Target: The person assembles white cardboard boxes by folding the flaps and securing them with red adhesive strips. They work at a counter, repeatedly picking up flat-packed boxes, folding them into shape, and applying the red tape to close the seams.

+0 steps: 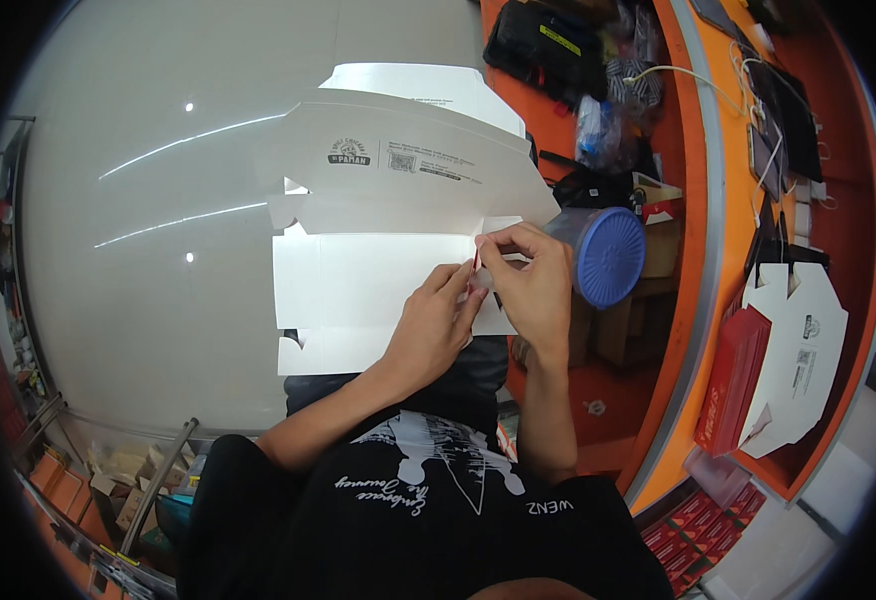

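Evidently the white carton (358,280) is thin card, opened out across the person's lap (333,393), its broad printed panel (398,160) standing up at the far side and bowing slightly. It should be light, easily carried by one hand, and stiff along its creases yet springy across the wide faces. The smooth white surface looks a little glossy, so a loose touch on a flat face might slide. The small tabs and notched corners seem the fragile parts: forced against the crease, they could tear or kink.

At the carton's right end, the fingers of the left hand (428,320) are nearly closed on a small tab with a red edge (475,264). The fingers of the right hand (533,280) pinch together at the corner just above it, thumb against forefinger. Such a grip close to the crease suits this card best, with the base panel steadied near its fold.

Just right of the carton is a blue-lidded tub (610,258); well to its right, a stack of red-edged cartons (743,375) lies on the orange worktop (683,410).
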Motion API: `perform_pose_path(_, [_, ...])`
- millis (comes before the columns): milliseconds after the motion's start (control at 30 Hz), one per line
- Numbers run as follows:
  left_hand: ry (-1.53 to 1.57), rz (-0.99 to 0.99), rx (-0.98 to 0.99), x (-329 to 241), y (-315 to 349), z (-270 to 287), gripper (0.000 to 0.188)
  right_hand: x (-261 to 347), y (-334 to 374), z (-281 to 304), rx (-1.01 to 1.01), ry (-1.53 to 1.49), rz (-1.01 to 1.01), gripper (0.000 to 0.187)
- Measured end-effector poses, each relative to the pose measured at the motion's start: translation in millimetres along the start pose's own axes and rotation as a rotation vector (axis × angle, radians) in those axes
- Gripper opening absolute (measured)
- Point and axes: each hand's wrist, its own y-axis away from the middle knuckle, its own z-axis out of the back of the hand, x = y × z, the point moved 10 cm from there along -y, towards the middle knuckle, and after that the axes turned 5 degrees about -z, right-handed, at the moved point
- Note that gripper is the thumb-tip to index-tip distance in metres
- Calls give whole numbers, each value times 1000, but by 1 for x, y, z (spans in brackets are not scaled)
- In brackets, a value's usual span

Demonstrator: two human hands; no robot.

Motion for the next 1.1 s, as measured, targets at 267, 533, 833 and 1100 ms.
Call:
perform_pose_path(267, [-34, 31, 53, -4, 2, -5, 42, -2, 21, 0, -82, -58, -19, 10])
perform_pose_path(533, [-40, 70, 94, -1, 3, -11, 42, -8, 35, 0, -94, -103, -70, 12])
perform_pose_path(833, [-59, 51, 123, -5, 7, -4, 40, -25, 56, -7, -157, -137, -69, 10])
perform_pose_path(1100, [49, 76, 271, -21, 10, -7, 52, -20, 53, 6, -49, -35, -34, 21])
